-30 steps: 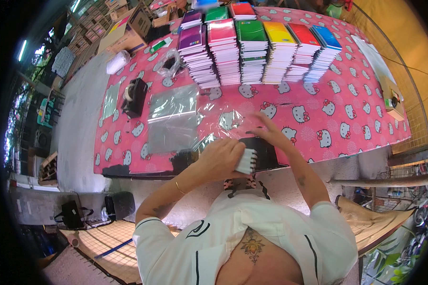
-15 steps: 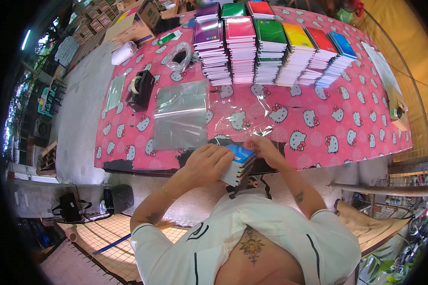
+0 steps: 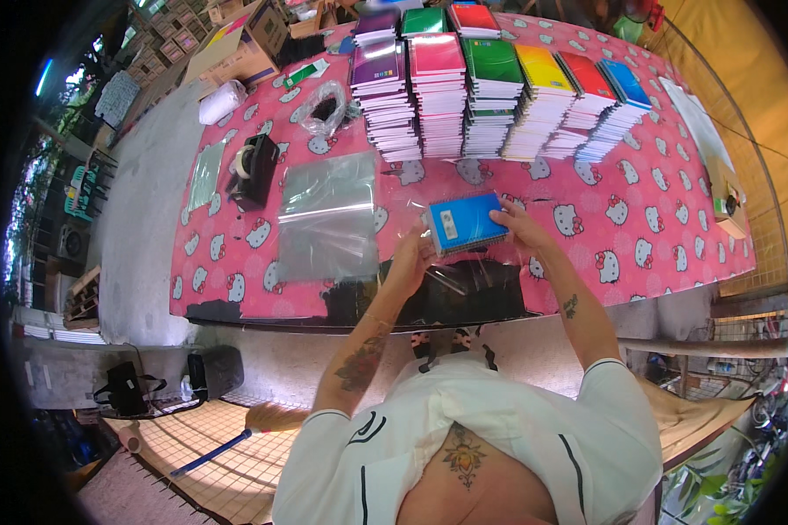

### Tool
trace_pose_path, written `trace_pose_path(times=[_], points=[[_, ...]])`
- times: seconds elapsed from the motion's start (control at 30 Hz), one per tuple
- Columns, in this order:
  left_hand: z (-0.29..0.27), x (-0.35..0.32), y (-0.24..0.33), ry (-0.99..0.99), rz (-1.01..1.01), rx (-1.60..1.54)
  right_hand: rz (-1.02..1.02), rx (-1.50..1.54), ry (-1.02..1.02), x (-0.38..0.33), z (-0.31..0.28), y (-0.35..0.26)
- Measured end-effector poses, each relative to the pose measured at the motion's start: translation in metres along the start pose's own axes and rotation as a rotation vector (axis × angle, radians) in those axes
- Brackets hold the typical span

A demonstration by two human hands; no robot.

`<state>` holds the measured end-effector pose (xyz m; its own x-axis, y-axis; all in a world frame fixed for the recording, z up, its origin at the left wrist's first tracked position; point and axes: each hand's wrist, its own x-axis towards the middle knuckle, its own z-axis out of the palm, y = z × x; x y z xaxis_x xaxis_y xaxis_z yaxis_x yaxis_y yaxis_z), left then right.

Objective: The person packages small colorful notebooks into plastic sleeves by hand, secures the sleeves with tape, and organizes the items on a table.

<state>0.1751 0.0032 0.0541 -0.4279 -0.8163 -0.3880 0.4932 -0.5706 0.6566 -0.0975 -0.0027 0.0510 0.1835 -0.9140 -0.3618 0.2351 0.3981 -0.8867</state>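
Observation:
A small stack of spiral notebooks with a blue one (image 3: 474,219) on top lies flat near the table's front edge, a white label on its cover. My right hand (image 3: 524,229) grips the right end, thumb on the cover. My left hand (image 3: 410,257) closes on the left end, its fingers partly hidden. Beneath the stack spreads a thin clear plastic film (image 3: 404,210), hard to make out against the cloth. Left of it lies a pile of clear plastic sheets or bags (image 3: 326,223).
Tall piles of notebooks in purple, pink (image 3: 438,56), green, yellow, red and blue stand at the back. A black tape dispenser (image 3: 254,173) is at the left, near a crumpled plastic bag (image 3: 326,108). An open carton (image 3: 241,48) sits far left; a small box (image 3: 727,203) is far right.
Both hands have moved forward from the table's front edge. The notebook stack, tilted upright before, now lies flat on the film with its blue cover up.

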Motion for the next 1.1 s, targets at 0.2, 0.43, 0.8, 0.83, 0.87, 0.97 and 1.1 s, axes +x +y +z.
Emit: trace_pose_path(times=[0.2,0.43,0.8,0.83,0.87,0.97,1.1], points=[[0.008,0.024,-0.020,0.154,0.040,0.169,0.050,-0.090,0.085,-0.001,0.008,0.000],[-0.036,0.038,0.003,0.162,-0.055,0.293,-0.326,-1.470,0.269,-0.091,0.065,0.084],[-0.004,0.056,-0.004,0.251,0.092,0.639,-0.431,-1.136,0.513,-0.095,0.063,0.103],[-0.003,0.059,-0.003,0.254,0.120,0.693,-0.469,-0.994,0.565,-0.085,0.049,0.099],[-0.005,0.059,-0.002,0.265,0.143,0.747,-0.415,-0.714,0.552,-0.076,0.040,0.081],[0.018,0.060,0.001,0.312,0.071,0.975,-0.020,-0.021,0.339,-0.042,0.006,0.036],[0.009,0.057,-0.001,0.345,0.190,1.078,0.027,-0.172,0.294,-0.030,0.017,0.018]])
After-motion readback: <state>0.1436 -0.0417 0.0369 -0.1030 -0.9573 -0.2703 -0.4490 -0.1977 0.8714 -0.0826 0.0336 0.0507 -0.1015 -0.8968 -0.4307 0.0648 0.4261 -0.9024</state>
